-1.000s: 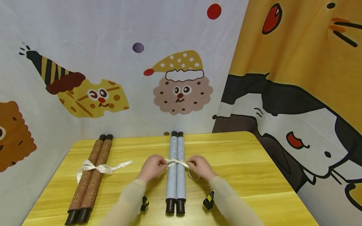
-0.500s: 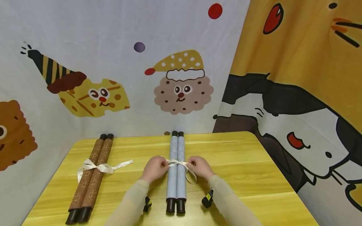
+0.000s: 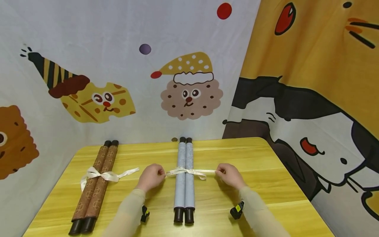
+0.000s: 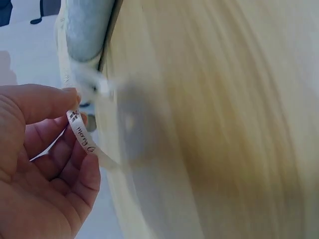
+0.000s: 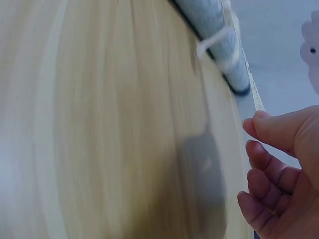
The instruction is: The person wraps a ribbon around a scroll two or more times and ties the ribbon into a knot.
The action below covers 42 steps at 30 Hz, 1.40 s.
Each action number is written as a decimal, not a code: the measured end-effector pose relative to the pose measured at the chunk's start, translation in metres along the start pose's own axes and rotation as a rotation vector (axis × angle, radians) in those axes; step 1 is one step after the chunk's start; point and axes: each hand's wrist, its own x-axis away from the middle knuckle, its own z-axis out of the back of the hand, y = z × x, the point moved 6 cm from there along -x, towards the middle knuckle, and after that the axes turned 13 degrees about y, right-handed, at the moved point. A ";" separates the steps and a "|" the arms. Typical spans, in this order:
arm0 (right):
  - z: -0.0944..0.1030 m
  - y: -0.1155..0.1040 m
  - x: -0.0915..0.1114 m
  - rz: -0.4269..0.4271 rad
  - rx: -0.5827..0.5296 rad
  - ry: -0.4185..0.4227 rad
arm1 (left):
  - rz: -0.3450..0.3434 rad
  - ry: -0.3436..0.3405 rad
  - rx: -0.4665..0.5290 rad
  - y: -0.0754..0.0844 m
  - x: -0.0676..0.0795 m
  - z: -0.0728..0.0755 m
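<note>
A pale blue double-roller scroll (image 3: 180, 192) with dark end knobs lies lengthwise at the table's middle. Around its middle runs a narrow white ribbon (image 3: 204, 171), crossed on top and drawn out to both sides. My left hand (image 3: 150, 177) pinches the ribbon's left end between thumb and fingers. Printed lettering shows on that ribbon end (image 4: 82, 133) in the left wrist view. On the other side, my right hand (image 3: 231, 176) pinches the right end between thumb and forefinger, the ribbon pulled straight. A short loop hangs just right of the scroll, blurred in both wrist views.
To the left lies a brown patterned scroll (image 3: 96, 194), tied with a white ribbon bow (image 3: 109, 176). Both scrolls rest on a yellow wood-grain table (image 3: 260, 204). A cartoon-printed curtain (image 3: 118, 59) hangs directly behind the table's far edge.
My hands have moved apart, the right one farther, stretching the ribbon out on both sides. The loop right of the blue scroll has become much smaller.
</note>
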 end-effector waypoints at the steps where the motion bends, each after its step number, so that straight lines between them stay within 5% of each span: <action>1: 0.003 0.004 0.001 -0.009 0.011 0.002 | 0.015 -0.025 0.004 -0.003 0.001 0.002; 8: 0.024 0.028 0.008 -0.086 0.089 0.031 | 0.059 -0.248 0.097 -0.013 0.009 0.013; 14: 0.034 0.037 0.007 -0.126 0.206 0.089 | 0.113 -0.361 0.143 -0.015 0.013 0.013; 21: 0.018 0.007 -0.003 0.011 0.203 0.200 | 0.208 -0.269 0.116 -0.004 -0.002 0.008; 27: -0.018 -0.032 -0.005 0.148 0.099 0.081 | 0.326 -0.275 0.279 0.006 -0.010 -0.010; 31: -0.034 -0.041 -0.006 0.072 0.141 0.006 | 0.388 -0.294 0.358 0.008 -0.009 -0.020; 35: -0.044 -0.039 -0.008 -0.014 0.167 -0.039 | 0.377 -0.305 0.344 0.007 -0.009 -0.027; 42: -0.057 -0.035 -0.016 -0.211 -0.187 -0.150 | 0.371 -0.292 0.398 0.006 -0.011 -0.034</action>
